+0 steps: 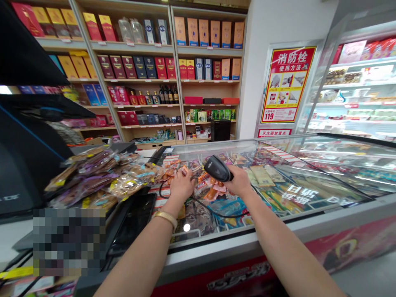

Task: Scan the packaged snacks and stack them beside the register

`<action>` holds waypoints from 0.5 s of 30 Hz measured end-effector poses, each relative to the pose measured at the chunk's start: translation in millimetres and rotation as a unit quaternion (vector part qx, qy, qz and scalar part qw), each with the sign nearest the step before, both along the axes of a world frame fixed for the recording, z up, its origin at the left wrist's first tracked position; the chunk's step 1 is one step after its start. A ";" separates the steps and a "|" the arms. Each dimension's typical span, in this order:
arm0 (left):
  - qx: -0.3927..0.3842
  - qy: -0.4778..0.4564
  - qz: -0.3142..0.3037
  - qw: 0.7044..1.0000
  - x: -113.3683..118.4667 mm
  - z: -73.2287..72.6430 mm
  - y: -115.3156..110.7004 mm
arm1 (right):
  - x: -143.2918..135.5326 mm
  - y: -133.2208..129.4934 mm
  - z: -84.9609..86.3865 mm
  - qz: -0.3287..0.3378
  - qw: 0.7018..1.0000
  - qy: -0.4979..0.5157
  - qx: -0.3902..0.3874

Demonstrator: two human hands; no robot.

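Observation:
My right hand (239,181) is wrapped around the handle of a black barcode scanner (215,168), whose head tilts up and to the left. Its black cable (210,209) loops over the freezer's glass lid. My left hand (182,184) has its fingers bent on a small orange snack packet (185,169), partly hidden by the fingers. More orange snack packets (215,189) lie on the glass between my two hands. To the left, a heap of clear-bagged brown snacks (102,173) is piled up, reaching close to my left hand.
Under the glass of the chest freezer (309,222) lie several packaged goods. A dark flat screen (131,218) and a black monitor (27,156) stand at left. Shelves of boxed bottles (139,68) line the back wall; a lit refrigerated case (365,90) is at right.

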State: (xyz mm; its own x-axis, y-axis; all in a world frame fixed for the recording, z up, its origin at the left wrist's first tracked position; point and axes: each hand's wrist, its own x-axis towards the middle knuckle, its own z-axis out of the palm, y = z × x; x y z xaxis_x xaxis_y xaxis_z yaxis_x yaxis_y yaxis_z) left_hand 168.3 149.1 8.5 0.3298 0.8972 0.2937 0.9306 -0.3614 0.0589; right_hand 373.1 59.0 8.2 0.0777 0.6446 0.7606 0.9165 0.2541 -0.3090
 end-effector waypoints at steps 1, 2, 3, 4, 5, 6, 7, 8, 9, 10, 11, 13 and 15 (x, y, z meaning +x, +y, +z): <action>-0.010 0.010 0.001 1.000 1.5 1.2 0.5 | -0.1 0.1 0.1 0.000 1.000 0.000 0.000; -0.017 0.016 0.003 1.000 2.7 2.2 1.2 | -0.2 0.2 0.1 0.000 1.000 0.000 -0.001; -0.020 0.019 0.003 1.000 3.4 2.9 2.1 | -0.2 0.3 0.1 0.000 1.000 -0.001 -0.004; -0.016 0.017 0.002 1.000 3.5 3.1 3.1 | -0.2 0.4 0.1 0.000 1.000 -0.002 -0.007; -0.006 0.012 0.000 1.000 3.0 2.7 4.3 | -0.2 0.5 0.0 -0.002 1.000 -0.002 -0.010; 0.007 0.004 -0.003 1.000 2.2 1.8 5.7 | -0.2 0.6 -0.1 -0.003 1.000 -0.002 -0.013; 0.021 -0.005 -0.008 1.000 0.9 0.3 7.4 | -0.2 0.7 -0.2 -0.005 1.000 -0.002 -0.015; 0.032 -0.016 -0.012 0.999 -0.5 -1.5 9.3 | -0.1 0.8 -0.4 -0.006 1.000 -0.002 -0.016; 0.038 -0.029 -0.015 0.999 -2.1 -3.6 11.6 | 0.0 0.9 -0.5 -0.007 1.000 -0.001 -0.016; 0.040 -0.047 -0.014 0.998 -3.6 -5.8 14.2 | 0.1 0.9 -0.6 -0.007 1.000 0.001 -0.015; 0.038 -0.069 -0.012 0.997 -5.2 -7.9 17.1 | 0.1 0.9 -0.6 -0.006 1.000 0.004 -0.014; 0.038 -0.129 -0.014 0.991 -8.2 -11.0 22.9 | 0.2 0.8 -0.4 0.000 1.000 0.006 -0.012; 0.056 -0.189 -0.045 0.979 -11.4 -11.9 27.9 | 0.1 0.5 0.2 0.005 1.000 0.003 -0.015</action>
